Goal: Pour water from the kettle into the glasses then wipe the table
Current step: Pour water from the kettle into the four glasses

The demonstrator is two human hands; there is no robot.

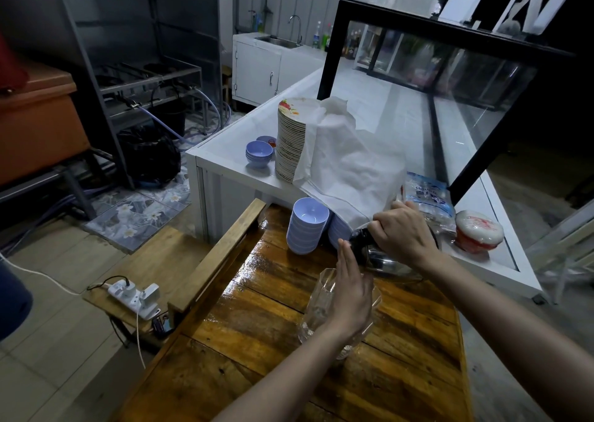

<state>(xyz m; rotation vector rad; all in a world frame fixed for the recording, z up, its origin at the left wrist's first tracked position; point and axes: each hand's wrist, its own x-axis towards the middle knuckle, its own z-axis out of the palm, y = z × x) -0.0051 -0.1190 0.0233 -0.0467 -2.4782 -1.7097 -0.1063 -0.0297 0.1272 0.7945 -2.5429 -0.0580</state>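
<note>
A steel kettle (382, 262) with a black top is tilted over the wooden table (257, 318), and my right hand (401, 235) grips its handle from above. Just below it stands a clear glass (318, 306). My left hand (350, 289) lies flat against the side of that glass, fingers straight, and covers most of it. Whether water is flowing I cannot make out. The table's surface shines wet in places.
Stacked lilac bowls (307, 225) stand at the table's far end. On the white counter (231, 138) behind are a tall plate stack (292, 138) draped with white cloth (347, 161), more bowls, a plastic bag and a red-and-white tub (479, 231). A power strip (135, 296) sits on a low bench at left.
</note>
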